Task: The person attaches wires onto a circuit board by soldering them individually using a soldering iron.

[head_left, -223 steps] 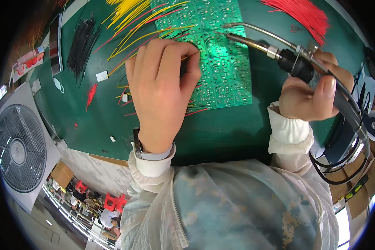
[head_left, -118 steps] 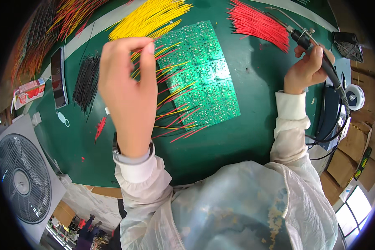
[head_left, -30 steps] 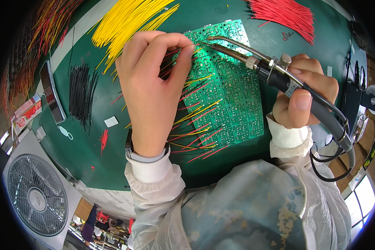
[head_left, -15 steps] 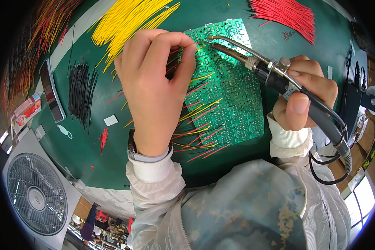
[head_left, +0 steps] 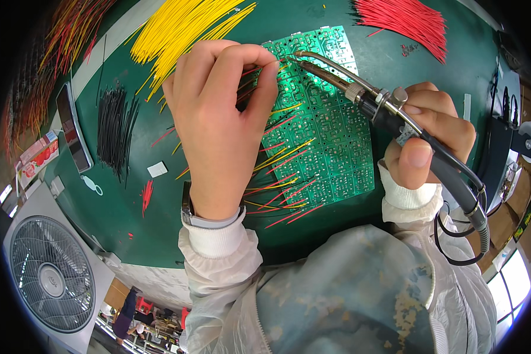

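A green circuit board panel (head_left: 336, 135) lies on the table, with red, yellow and black wires standing out from its left side. My left hand (head_left: 221, 112) is over the board's upper left, thumb and forefinger pinched on a thin red wire (head_left: 284, 59) whose end meets the board. In my right hand (head_left: 433, 133) is a soldering iron (head_left: 389, 112) with a thin metal feed tube along it. The iron's tip points left, close by the pinched wire at the board's upper part. My left palm hides some of the wires.
Yellow wires (head_left: 177, 29) are heaped at the back, red wires (head_left: 404, 23) at the back right, black wires (head_left: 115, 130) at left. A phone (head_left: 74, 127), a small white square (head_left: 157, 170) and a box fan (head_left: 52, 277) are on the left. The iron's cable (head_left: 454, 259) loops at right.
The soldering iron's handle and my right hand have shifted slightly left, with the tip still near the same spot. My left hand has barely moved and keeps its pinch.
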